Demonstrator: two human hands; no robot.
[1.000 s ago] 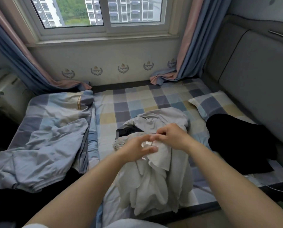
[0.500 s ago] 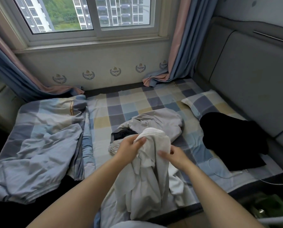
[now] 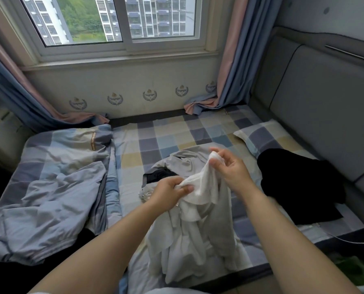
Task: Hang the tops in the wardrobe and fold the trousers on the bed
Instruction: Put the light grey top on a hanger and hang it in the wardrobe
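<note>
Both hands hold a crumpled white fabric garment (image 3: pixel 200 187) up over the near middle of the bed with the checked blue, grey and yellow sheet (image 3: pixel 166 134). The left hand (image 3: pixel 170 193) grips a bunched fold of it, fingers (image 3: pixel 186 188) curled round the cloth. The right hand (image 3: pixel 229 168) pinches a higher edge between thumb and forefinger, the other fingers loosely spread. The rest of the garment hangs down and pools near the bed's front edge.

Just behind it lies a light grey garment with a dark lining (image 3: pixel 176 164), partly under the white one. To the right, a black garment (image 3: pixel 297 185) is spread over the lower part of a checked pillow (image 3: pixel 268 134), reaching close to the padded grey headboard (image 3: pixel 314 115) that bounds the bed on that side. On the left, a rumpled blue-grey checked duvet (image 3: pixel 56 181) covers the bed to its left edge. Open sheet shows between the duvet and the garments and on toward the far wall under the window (image 3: pixel 121 24), where pink and blue curtain (image 3: pixel 223 85) hems touch the mattress corners. A thin white cable (image 3: pixel 346 240) runs along the right front corner.
</note>
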